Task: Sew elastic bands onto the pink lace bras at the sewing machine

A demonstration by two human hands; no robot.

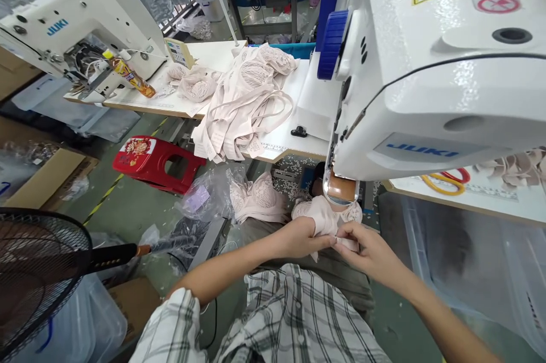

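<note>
My left hand [305, 238] and my right hand [367, 246] meet over my lap, fingers pinched on a pale pink lace bra [322, 214]. Between the fingertips of the right hand runs a narrow strip of its fabric. Right above the hands is the rounded working end of a white JUKI sewing machine [422, 147], with part of the bra lying under it. To the left, another pale bra [258, 198] rests by my knee. A heap of pale pink bras [247, 95] covers part of the sewing table [298, 144], its straps hanging over the front edge.
Another JUKI machine [81, 27] stands at the left, near a yellow-capped bottle [130, 74]. On the floor are a red stool [157, 164] and plastic bags [213, 192]. A black fan [38, 277] is close at left. Yellow-handled scissors [443, 184] lie on the right table.
</note>
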